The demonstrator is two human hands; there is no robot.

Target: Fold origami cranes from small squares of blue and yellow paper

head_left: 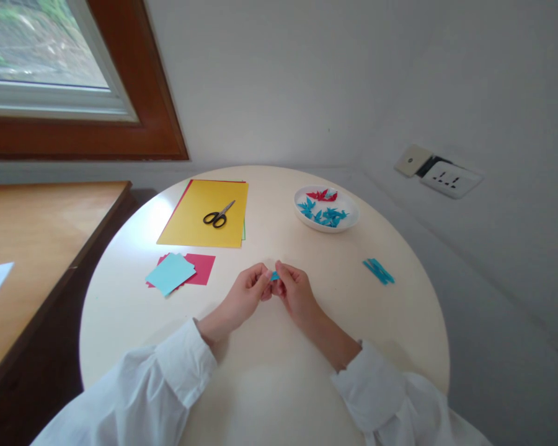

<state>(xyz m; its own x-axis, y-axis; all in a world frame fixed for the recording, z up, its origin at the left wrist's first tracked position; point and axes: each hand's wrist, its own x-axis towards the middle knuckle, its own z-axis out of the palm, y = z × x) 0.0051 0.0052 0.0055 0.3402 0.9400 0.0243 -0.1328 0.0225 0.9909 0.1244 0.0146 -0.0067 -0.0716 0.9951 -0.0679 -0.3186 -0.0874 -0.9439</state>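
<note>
Between my two hands, over the middle of the round table, is a small piece of blue paper [274, 276], mostly covered by fingers. My left hand [252, 286] pinches it from the left, thumb on top. From the right, my right hand [295, 288] pinches it too, its fingertips almost meeting the left ones. How the paper is folded cannot be made out. Beyond my hands to the right, a white dish [326, 227] holds several small folded-paper birds [331, 216], blue ones and red ones.
Black-handled scissors [219, 215] lie on yellow paper sheets [186, 226] at the back left. Nearer are light-blue paper squares [171, 274] over red paper [203, 269]. Blue paper strips [378, 271] lie right on the white table [279, 396]. A wall socket [451, 178] is at the right.
</note>
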